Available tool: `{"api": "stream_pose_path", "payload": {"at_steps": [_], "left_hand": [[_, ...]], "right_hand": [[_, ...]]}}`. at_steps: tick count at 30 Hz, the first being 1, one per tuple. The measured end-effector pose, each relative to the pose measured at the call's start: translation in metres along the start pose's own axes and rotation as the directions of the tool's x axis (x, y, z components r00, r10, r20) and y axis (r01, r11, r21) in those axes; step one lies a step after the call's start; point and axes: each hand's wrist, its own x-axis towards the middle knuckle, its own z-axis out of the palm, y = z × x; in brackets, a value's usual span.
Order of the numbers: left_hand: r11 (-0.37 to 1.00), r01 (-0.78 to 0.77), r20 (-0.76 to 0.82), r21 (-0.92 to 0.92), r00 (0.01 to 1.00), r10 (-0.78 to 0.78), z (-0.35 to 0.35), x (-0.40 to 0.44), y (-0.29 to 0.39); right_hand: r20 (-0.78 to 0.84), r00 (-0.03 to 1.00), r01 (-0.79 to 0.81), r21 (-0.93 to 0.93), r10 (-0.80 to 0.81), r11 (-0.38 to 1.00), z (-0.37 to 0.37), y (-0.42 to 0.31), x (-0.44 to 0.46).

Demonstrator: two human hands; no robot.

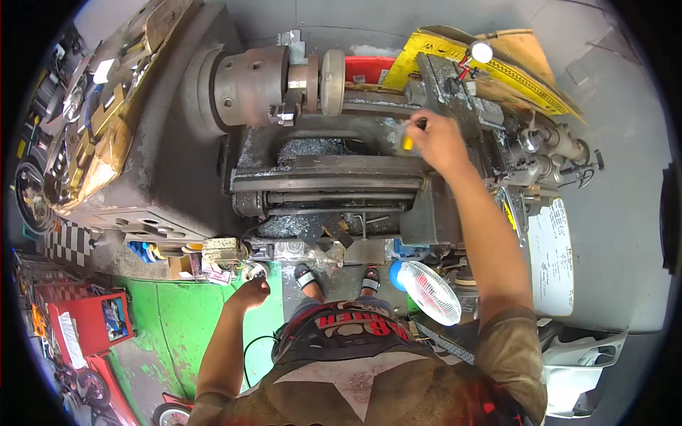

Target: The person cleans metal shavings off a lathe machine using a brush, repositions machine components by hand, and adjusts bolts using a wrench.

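Observation:
My right hand [439,142] is closed round a small tool with a yellow part [408,143], above the lathe bed and right of the chuck. The grey lathe chuck [252,86] grips a shaft that carries a round, pale disc [332,82]. Low on the left, my left hand [253,292] has its fingers curled beside a small whitish round object [254,270]; whether it holds anything is hidden. Metal chips [312,148] lie in the lathe bed.
A dial gauge [481,52] stands at the carriage before yellow cardboard [426,44]. Tools lie on the headstock tray [106,153]. Near my body are a white fan [428,291] and, at the far left, a red cabinet [78,319]. A whiteboard [550,263] leans at right.

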Motion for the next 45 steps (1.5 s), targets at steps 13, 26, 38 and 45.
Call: {"api": "stream_pose_path", "payload": {"at_steps": [13,26,38,45], "left_hand": [[0.941,-0.286,-0.19,-0.181,0.949,0.252,-0.04,-0.063,0.095],[0.87,-0.463,-0.146,-0.173,0.885,0.442,-0.048,-0.052,0.197],[0.749,-0.663,0.226,0.015,0.732,0.643,0.01,-0.035,0.362],[0.688,-0.713,0.405,0.132,0.673,0.619,0.044,-0.042,0.427]], "right_hand": [[0.271,0.929,-0.362,0.525,0.252,0.771,0.115,-0.059,-0.031],[-0.272,0.946,0.209,0.108,-0.174,0.972,0.006,-0.041,-0.127],[-0.613,0.787,-0.135,-0.047,0.078,0.99,-0.123,0.03,-0.324],[-0.372,0.063,0.128,0.923,0.926,0.363,-0.17,0.058,-0.491]]}}
